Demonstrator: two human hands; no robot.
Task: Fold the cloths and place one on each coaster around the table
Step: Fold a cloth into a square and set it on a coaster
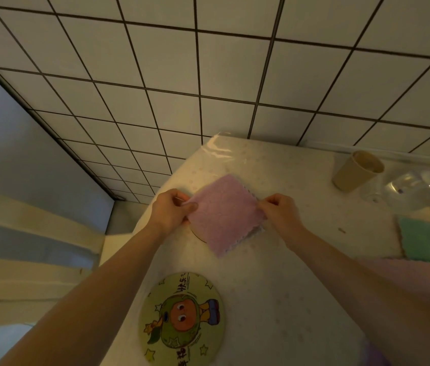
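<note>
A folded pink cloth point(225, 215) lies on the table near its far left corner, over a coaster point(197, 236) of which only a thin curved edge shows. My left hand point(172, 213) pinches the cloth's left corner. My right hand point(280, 210) pinches its right corner. A second round coaster point(182, 317) with a cartoon picture lies nearer to me, with nothing on it. A green cloth point(429, 240) and another pink cloth point(414, 276) lie at the right edge of the view.
The table point(288, 299) has a pale dotted cover under clear plastic. A beige paper cup point(356, 170) and a clear plastic bottle point(417, 188) stand at the far right. The table's left edge drops to a tiled floor point(155, 88).
</note>
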